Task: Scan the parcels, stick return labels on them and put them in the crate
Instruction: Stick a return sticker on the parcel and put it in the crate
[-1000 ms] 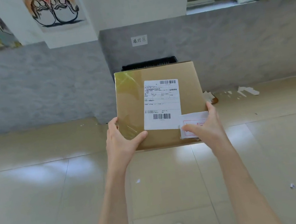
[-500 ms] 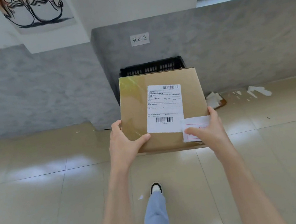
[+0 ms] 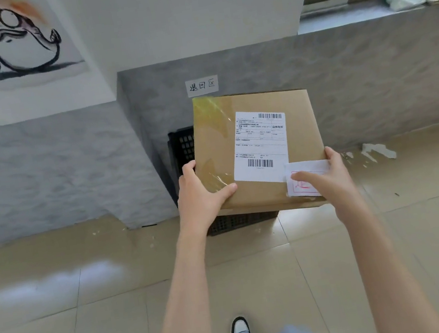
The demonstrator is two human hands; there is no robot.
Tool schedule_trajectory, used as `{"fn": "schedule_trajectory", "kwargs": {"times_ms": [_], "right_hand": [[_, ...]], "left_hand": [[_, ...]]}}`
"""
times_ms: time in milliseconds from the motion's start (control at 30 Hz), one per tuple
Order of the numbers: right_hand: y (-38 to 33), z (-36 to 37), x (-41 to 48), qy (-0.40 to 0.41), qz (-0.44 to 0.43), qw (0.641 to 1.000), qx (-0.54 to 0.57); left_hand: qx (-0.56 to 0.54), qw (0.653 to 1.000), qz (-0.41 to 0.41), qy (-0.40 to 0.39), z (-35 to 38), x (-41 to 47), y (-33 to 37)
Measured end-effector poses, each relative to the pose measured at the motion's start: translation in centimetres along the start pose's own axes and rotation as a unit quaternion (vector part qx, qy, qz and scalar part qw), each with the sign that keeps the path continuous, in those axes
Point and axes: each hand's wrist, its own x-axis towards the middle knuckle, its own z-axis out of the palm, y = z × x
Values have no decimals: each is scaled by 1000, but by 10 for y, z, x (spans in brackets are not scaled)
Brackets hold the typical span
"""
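Parcel (image 3: pixel 301 130) was held flat over the black crate (image 3: pixel 182 149), left hand (image 3: pixel 200 201) gripping its near-left corner and right hand (image 3: pixel 329 177) its near-right, thumb on the return label (image 3: pixel 309 166); best bet looked like lowering it level, then releasing both sides together.

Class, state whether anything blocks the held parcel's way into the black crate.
Nothing visible does. The parcel, gripped by left hand and right hand, overlaps the black crate in view and hides its opening.
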Motion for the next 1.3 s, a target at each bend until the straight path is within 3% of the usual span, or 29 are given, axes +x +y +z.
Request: {"fn": "schedule_trajectory", "kwargs": {"times_ms": [300, 900, 1300], "right_hand": [[-31, 26, 80, -12, 15, 999, -40], [-96, 60, 229, -127, 13, 982, -141], [-77, 101, 292, -123, 54, 988, -79]], "left_hand": [[-7, 1000, -26, 1, 11, 83, 6], [-22, 992, -103, 67, 40, 200, 30], [23, 992, -120, 43, 50, 279, 0]]}}
